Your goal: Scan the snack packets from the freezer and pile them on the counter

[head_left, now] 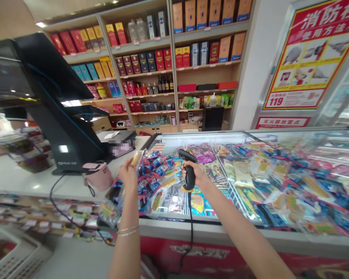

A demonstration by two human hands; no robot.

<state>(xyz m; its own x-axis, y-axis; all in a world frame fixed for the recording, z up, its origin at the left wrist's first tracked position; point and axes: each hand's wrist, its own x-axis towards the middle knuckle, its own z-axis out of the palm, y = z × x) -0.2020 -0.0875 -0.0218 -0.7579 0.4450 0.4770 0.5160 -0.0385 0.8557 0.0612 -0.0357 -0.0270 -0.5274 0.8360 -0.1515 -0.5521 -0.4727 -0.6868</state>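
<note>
My right hand (193, 174) is wrapped round the grip of a black barcode scanner (189, 176), whose cable hangs down over the freezer's front. The scanner head tilts up and toward the left, over the packets. My left hand (129, 172) pinches a small clear-wrapped snack, yellowish inside (137, 158), above the freezer's left end. Below both hands, blue snack packets (152, 180) and clear bags of corn-like food (169, 182) lie heaped on the glass-topped freezer (221, 226). The writing on the held snack is too small to read.
To the left, a black checkout terminal (66, 116) stands on the white counter (46, 184) beside a pink cup (97, 176). Plastic tubs (31, 151) sit farther left. A white basket (14, 248) is low at left. Shelves of boxed bottles (145, 62) line the back wall.
</note>
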